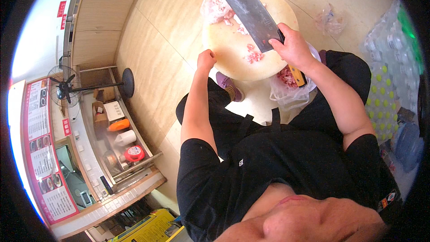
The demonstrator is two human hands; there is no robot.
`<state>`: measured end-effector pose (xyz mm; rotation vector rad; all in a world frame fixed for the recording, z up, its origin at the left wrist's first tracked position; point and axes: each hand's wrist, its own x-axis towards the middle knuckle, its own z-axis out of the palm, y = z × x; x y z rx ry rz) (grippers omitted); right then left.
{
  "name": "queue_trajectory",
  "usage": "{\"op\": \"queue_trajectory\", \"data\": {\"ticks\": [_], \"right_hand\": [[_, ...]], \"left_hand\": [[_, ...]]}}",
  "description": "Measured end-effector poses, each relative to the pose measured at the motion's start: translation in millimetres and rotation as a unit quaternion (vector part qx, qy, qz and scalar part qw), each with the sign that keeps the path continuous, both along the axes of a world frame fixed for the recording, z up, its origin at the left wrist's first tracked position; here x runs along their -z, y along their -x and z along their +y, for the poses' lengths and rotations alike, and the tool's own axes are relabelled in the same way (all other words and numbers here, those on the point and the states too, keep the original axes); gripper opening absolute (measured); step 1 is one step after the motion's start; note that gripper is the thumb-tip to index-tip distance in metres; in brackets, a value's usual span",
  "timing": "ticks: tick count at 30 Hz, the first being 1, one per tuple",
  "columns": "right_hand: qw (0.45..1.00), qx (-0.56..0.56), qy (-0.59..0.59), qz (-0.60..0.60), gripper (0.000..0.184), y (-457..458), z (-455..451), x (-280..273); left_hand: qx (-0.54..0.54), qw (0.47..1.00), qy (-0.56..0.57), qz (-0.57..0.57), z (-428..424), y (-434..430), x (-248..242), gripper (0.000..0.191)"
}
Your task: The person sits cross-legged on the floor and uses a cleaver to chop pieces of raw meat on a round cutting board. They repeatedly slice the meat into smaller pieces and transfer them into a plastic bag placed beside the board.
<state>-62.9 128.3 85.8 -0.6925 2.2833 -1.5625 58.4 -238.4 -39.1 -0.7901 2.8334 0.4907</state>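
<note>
My right hand [295, 45] grips a cleaver [250, 15] by its handle, whose yellowish wooden end shows below the palm. Its broad steel blade is held above a round chopping board [231, 52], pointing to the far left. My left hand [206, 60] is curled into a fist by the board's left edge; nothing shows in it, and I cannot tell whether it touches the board. A small heap of chopped meat [254, 55] lies on the near part of the board. More meat pieces [242, 30] are partly behind the blade, beside a clear plastic bag of meat [215, 5].
Below the board's right side, a plastic-lined container [312, 52] holds minced meat [286, 76]. A crumpled plastic bag [331, 22] lies on the tiled floor. Shrink-wrapped bottles [383, 97] stand at right. At left are a standing fan [65, 85] and a shelf with containers [126, 137].
</note>
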Motion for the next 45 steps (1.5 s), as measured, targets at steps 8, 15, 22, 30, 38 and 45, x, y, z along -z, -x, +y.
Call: {"op": "queue_trajectory", "data": {"ticks": [8,15,22,30,38,45], "right_hand": [[1.000,0.006,0.018,0.001,0.025,-0.1,3.6,-5.4],[1.000,0.018,0.015,0.012,0.026,5.8,6.5,-5.6],[0.998,0.045,0.032,-0.002,0.026,11.0,12.0,-1.3],[0.999,0.040,-0.012,-0.018,0.026,12.0,16.9,-6.9],[0.999,-0.009,-0.043,0.010,0.024,11.9,38.9,17.8],[0.991,-0.025,-0.108,0.073,0.023,-14.8,76.9,64.5]], "left_hand": [[0.034,0.999,0.025,0.022,0.7,17.4,4.2,0.009],[0.012,0.999,0.029,0.010,2.9,26.3,7.0,0.009],[0.010,0.988,-0.128,0.088,45.9,69.4,-2.1,0.010],[0.085,0.994,-0.017,0.062,56.5,112.3,9.2,0.013],[0.138,0.977,-0.158,0.037,107.9,63.2,-4.8,0.015],[0.147,0.973,-0.070,0.165,127.9,58.7,18.3,0.016]]}}
